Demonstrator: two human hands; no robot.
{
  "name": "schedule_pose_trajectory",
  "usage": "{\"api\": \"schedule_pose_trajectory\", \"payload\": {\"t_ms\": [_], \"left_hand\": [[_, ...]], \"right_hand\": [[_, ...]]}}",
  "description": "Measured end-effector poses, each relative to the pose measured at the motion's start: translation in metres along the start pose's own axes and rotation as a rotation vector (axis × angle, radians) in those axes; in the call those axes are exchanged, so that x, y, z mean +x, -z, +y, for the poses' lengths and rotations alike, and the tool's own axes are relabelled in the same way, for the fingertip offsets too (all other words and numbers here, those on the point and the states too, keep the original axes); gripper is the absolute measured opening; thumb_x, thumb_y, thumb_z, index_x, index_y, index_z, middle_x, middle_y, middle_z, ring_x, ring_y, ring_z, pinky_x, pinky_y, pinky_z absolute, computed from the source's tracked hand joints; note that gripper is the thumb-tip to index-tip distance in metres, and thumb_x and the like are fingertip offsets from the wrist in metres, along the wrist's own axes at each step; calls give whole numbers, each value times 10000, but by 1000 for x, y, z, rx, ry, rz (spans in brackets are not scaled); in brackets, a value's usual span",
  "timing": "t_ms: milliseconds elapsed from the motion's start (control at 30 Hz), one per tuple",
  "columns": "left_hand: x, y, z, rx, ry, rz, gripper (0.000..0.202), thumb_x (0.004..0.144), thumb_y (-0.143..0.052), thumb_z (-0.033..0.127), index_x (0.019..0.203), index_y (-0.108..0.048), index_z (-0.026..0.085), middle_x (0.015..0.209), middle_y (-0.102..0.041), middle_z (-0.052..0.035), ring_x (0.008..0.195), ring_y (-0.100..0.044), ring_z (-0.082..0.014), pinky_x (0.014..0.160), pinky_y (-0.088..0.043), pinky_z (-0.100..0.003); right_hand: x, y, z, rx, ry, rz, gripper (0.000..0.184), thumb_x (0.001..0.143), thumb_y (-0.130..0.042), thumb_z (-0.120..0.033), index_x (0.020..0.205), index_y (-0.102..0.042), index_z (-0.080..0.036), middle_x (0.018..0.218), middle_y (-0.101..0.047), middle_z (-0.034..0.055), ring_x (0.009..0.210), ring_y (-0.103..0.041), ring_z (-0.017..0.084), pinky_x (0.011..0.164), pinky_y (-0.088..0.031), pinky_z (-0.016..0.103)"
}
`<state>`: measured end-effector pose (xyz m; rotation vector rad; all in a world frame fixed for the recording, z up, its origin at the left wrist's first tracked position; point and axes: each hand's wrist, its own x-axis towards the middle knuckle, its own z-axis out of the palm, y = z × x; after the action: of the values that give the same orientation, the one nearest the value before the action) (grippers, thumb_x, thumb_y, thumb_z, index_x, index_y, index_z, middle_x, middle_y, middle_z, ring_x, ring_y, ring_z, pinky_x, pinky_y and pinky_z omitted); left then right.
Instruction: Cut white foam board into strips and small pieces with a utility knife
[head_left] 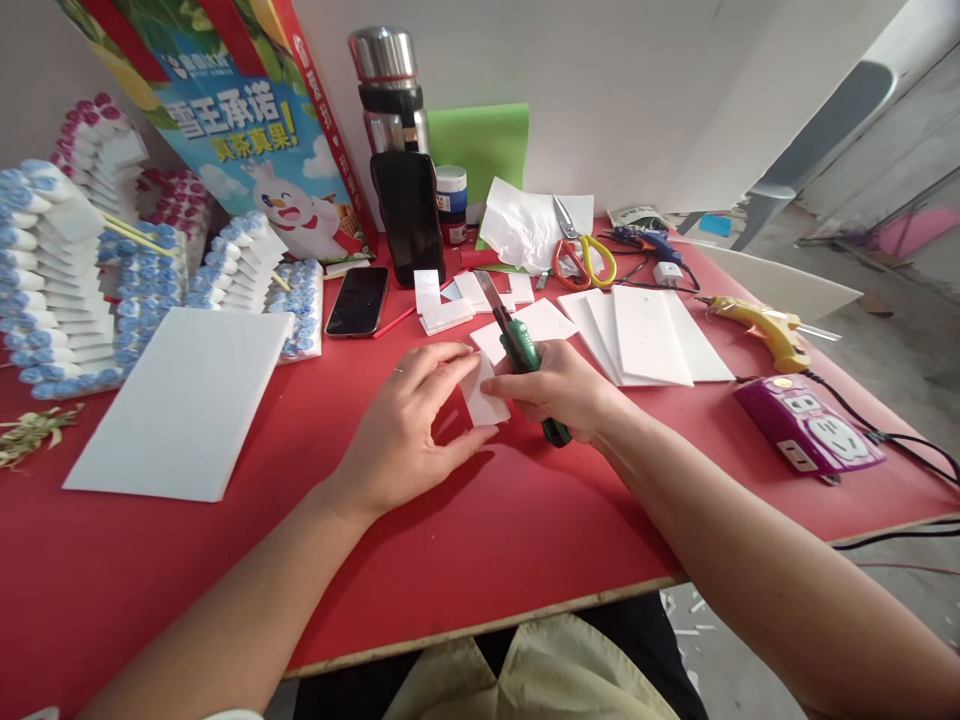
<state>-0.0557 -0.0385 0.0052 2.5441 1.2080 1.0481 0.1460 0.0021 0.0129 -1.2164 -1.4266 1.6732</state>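
Note:
My left hand (409, 425) pinches a small white foam piece (484, 400) over the red table (465, 520). My right hand (559, 385) is closed round a green utility knife (525, 350), whose blade points away from me, and its fingers also touch the same piece. More small white foam offcuts (444, 305) lie just beyond the hands. A fan of white foam strips (649, 335) lies to the right of them.
A large white foam sheet (184, 400) lies at left, before blue-and-white foam structures (67, 290). Two phones (358, 300), a steel flask (386, 90), scissors (581, 255), a yellow glue gun (765, 325) and a purple power strip (810, 430) with cables surround the hands.

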Motion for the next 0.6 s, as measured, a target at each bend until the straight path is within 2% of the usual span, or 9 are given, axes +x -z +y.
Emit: {"api": "schedule_pose_trajectory", "payload": {"t_ms": [267, 600], "left_hand": [[-1, -2, 1, 114, -17, -83, 534, 858, -696, 310, 1341, -490, 212, 1349, -560, -140, 1277, -522, -316, 1077, -457, -487], [-1, -5, 4, 139, 22, -90, 498, 839, -677, 290, 1296, -505, 192, 1286, -583, -144, 1235, -536, -320, 1041, -472, -482]], "right_hand": [[1, -2, 1, 18, -28, -4, 239, 671, -736, -211, 580, -517, -177, 475, -402, -59, 430, -306, 59, 418, -220, 244], [3, -5, 3, 98, -60, 5, 276, 645, -764, -201, 570, -499, -178, 477, -417, -56, 430, -316, 55, 408, -236, 236]]}}
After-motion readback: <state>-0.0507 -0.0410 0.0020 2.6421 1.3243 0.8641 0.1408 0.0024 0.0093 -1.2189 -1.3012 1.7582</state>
